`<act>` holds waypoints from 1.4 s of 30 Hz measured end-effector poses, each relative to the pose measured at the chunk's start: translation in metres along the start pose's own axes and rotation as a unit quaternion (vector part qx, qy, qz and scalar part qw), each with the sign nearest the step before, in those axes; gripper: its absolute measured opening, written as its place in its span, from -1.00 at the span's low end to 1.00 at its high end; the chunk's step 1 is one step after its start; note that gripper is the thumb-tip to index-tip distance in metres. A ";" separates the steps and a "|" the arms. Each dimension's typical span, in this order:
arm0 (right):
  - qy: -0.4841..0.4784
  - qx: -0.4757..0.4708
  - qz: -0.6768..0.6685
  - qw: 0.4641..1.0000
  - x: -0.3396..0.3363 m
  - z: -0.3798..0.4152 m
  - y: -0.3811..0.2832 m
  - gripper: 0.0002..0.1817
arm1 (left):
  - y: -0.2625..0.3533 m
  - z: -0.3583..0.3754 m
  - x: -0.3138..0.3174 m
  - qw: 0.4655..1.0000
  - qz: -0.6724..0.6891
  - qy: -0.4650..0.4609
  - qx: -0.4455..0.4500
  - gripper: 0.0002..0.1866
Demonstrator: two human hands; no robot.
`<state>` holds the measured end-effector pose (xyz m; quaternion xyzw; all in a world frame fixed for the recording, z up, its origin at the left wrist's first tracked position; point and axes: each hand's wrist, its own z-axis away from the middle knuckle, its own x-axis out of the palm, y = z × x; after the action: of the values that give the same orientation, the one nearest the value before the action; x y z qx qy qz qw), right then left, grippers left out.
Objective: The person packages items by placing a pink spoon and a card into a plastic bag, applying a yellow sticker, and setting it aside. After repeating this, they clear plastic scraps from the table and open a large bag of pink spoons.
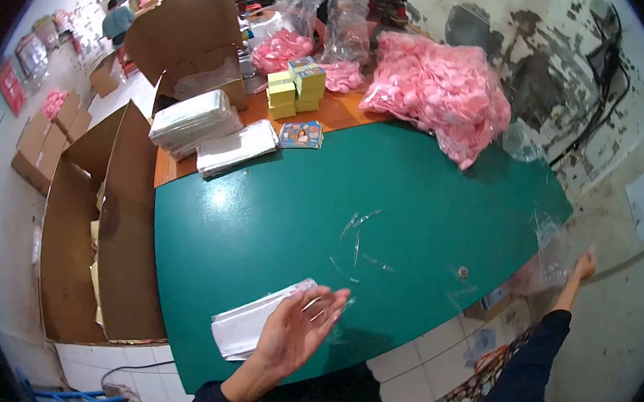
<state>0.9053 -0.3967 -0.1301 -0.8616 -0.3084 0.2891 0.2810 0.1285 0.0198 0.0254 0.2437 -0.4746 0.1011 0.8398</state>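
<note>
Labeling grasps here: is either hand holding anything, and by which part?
Right hand grips a clear plastic bag by its edge, off the green table. Left hand is open over a flat white packet stack, holding nothing.

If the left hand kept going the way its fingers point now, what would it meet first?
The left hand points up and right across the green table. Clear plastic scraps lie first in that line, though depth is hard to judge.

My left hand (pixel 299 329) rests over glossy clear-plastic sleeves (pixel 250 323). They lie on the smooth, slightly shiny green table (pixel 414 201). Beside the table stands matt brown cardboard (pixel 114 259).
</note>
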 end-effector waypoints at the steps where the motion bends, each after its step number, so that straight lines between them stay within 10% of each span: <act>1: -0.022 0.020 0.125 0.992 -0.004 0.011 -0.028 -0.74 | 0.001 0.004 -0.002 0.999 -0.001 0.011 0.031 -0.66; 3: -0.131 -0.028 0.324 0.937 0.005 0.028 -0.030 -0.70 | 0.011 0.013 -0.010 0.995 -0.002 0.038 0.088 -0.68; 4: -0.273 -0.223 0.311 0.883 0.013 0.029 0.001 -0.72 | 0.018 0.018 -0.012 0.991 0.032 0.040 0.122 -0.72; 9: -0.481 0.014 0.246 0.842 -0.022 0.063 -0.050 -0.77 | 0.050 0.065 -0.021 0.959 0.068 0.099 0.256 -0.69; 17: -0.581 0.017 0.225 0.782 0.011 0.007 0.014 -0.85 | 0.049 0.064 -0.027 0.955 0.101 0.083 0.267 -0.69; 20: -0.546 0.280 0.025 0.789 -0.058 0.079 -0.192 -0.76 | 0.046 0.060 -0.024 0.960 0.097 0.090 0.249 -0.68; 26: -0.613 0.037 0.253 0.747 0.038 0.004 0.006 -0.87 | 0.046 0.064 -0.030 0.954 0.093 0.119 0.257 -0.68; 29: -0.548 0.132 0.207 0.799 -0.003 0.040 -0.098 -0.73 | 0.046 0.064 -0.029 0.956 0.089 0.119 0.254 -0.68; 32: -0.420 -0.157 0.428 0.785 0.009 0.017 -0.077 -0.68 | 0.045 0.062 -0.027 0.959 0.085 0.118 0.243 -0.68; 34: -0.245 -0.150 0.411 0.865 -0.017 0.045 -0.169 -0.69 | 0.043 0.057 -0.023 0.961 0.091 0.107 0.239 -0.68; 37: -0.234 -0.301 0.167 0.909 -0.024 0.088 -0.276 -0.65 | 0.033 0.041 -0.019 0.964 0.049 0.104 0.238 -0.72; 39: -0.509 -0.240 -0.182 0.807 -0.038 0.170 -0.379 -0.48 | 0.018 0.019 -0.012 0.974 0.033 0.066 0.212 -0.75; 42: -0.717 -0.273 -0.276 0.579 -0.048 0.282 -0.472 -0.55 | -0.024 -0.030 -0.019 0.991 0.092 -0.003 0.093 -0.75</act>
<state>0.5113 -0.0360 0.0077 -0.2829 -0.6970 0.6234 -0.2135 0.1504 0.0159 -0.0110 0.2763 -0.4863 0.2203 0.7991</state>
